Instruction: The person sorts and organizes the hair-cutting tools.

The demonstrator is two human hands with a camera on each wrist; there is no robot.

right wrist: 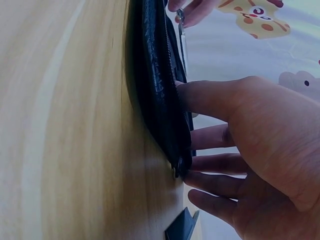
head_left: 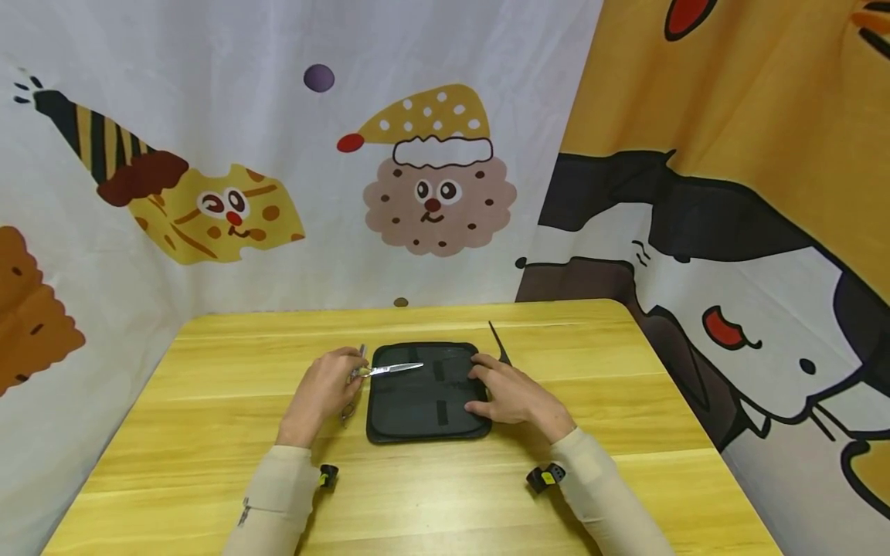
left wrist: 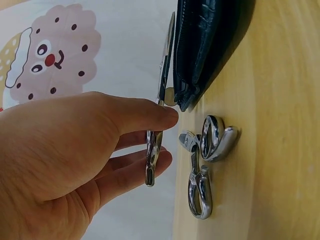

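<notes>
In the head view, a flat black zippered case (head_left: 406, 421) lies on the table, with short dark bands on its upper face. My left hand (head_left: 325, 391) pinches a pair of silver scissors (head_left: 398, 369) between thumb and fingers at the handle end; the closed blades point right, above the case. Beneath that hand, more silver scissors (left wrist: 200, 192) lie on the wood beside the case, their finger loops showing in the left wrist view. My right hand (head_left: 513, 394) touches the case's right edge with spread, slightly bent fingers. Whether the zipper is fully open I cannot tell.
A black comb (head_left: 497, 344) with a thin tail lies just beyond my right hand. The wood-grain table (head_left: 431, 498) ends at a printed cloth curtain (head_left: 320, 232) behind it. Wrist cameras stick out inward from both sleeves.
</notes>
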